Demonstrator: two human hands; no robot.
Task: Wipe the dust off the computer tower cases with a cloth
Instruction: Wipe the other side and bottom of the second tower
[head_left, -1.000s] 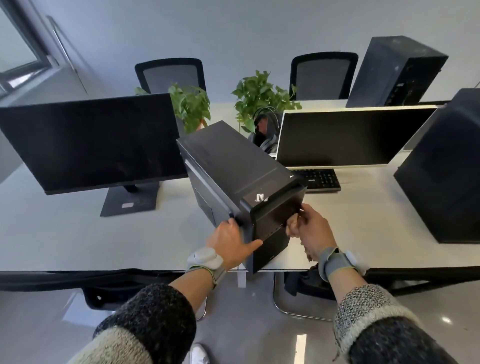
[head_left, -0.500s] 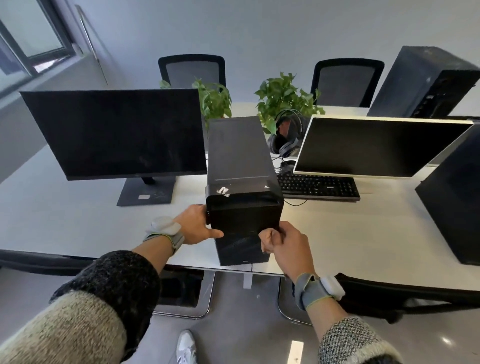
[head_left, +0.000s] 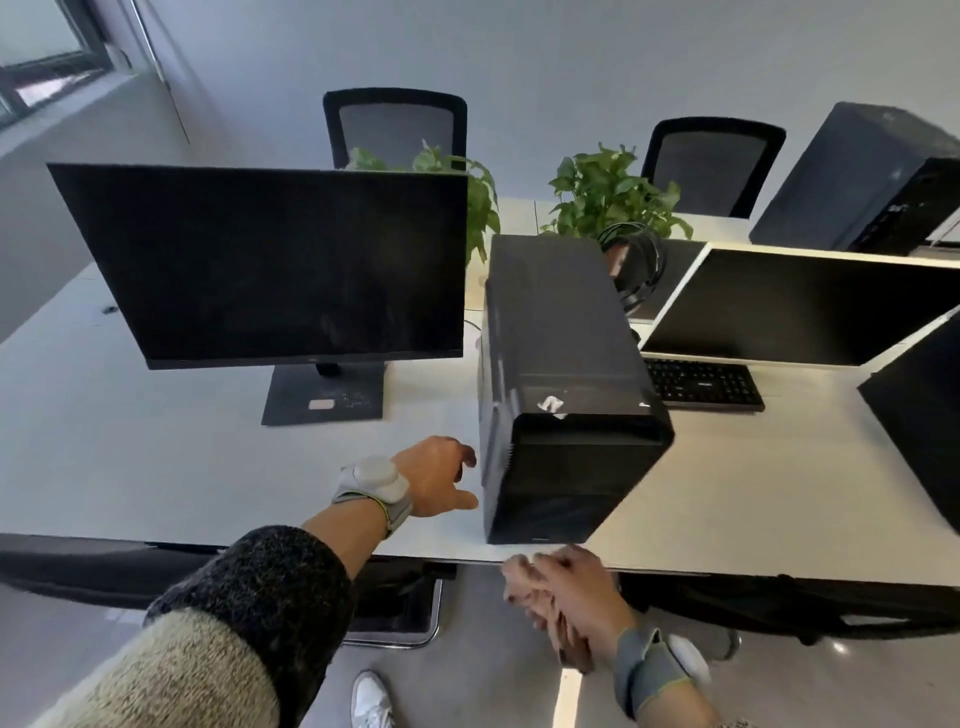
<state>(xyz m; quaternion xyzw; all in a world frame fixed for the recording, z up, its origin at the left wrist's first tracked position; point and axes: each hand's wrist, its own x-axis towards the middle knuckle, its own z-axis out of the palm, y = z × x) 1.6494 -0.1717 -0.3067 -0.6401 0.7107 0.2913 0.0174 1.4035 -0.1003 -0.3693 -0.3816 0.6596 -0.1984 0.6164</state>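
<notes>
Fingers (head_left: 558, 564) of the right hand (head_left: 576, 597) clench a cloth (head_left: 519, 587) below the near desk (head_left: 130, 467) edge. Left hand (head_left: 434, 478) loose, holding nothing, just left of the tower (head_left: 561, 374), which stands upright at that edge. Wiping seems unfinished: a far tower (head_left: 857, 182) and a right tower (head_left: 924, 415) wait. White sticker (head_left: 551, 404) on top, unreadable.

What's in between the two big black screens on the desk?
The black computer tower stands on the desk between the left monitor and the right monitor, with headphones just behind it. The head view shows this.
</notes>
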